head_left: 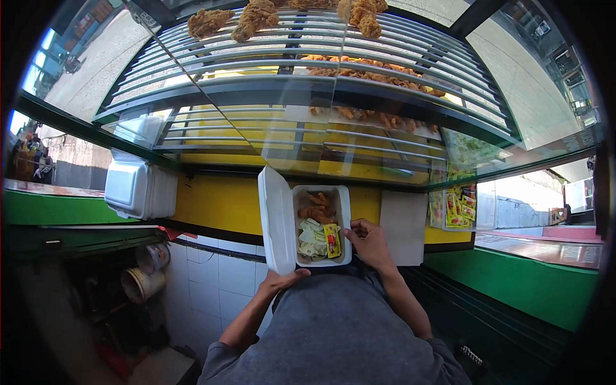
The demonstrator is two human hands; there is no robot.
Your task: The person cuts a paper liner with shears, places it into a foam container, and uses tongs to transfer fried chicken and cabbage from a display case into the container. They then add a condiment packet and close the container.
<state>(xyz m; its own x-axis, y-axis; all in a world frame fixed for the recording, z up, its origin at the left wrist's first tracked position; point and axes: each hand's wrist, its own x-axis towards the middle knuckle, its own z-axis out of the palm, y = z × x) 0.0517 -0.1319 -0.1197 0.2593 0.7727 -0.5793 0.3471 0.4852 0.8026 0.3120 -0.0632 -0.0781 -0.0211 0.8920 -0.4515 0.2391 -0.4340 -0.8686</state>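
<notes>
A white foam takeaway box (347, 208) lies in front of my body with its lid (277, 221) tipped up to the left. Inside are pieces of fried chicken (319, 206), shredded cabbage (310, 239) and a yellow sauce sachet (332, 240) at the lower right. My left hand (282, 280) grips the box at its near left corner, thumb showing and the other fingers hidden beneath. At the right rim, beside the sachet, my right hand (367, 239) has its thumb and bent fingers closed on the box's edge.
Stacked foam boxes (127, 187) stand on the left of the yellow counter (215, 208). A clear container of sauce sachets (459, 208) is at the right, near brown paper sheets (403, 224). Ahead, a glass case (289, 141) holds fried chicken (256, 19) on metal racks.
</notes>
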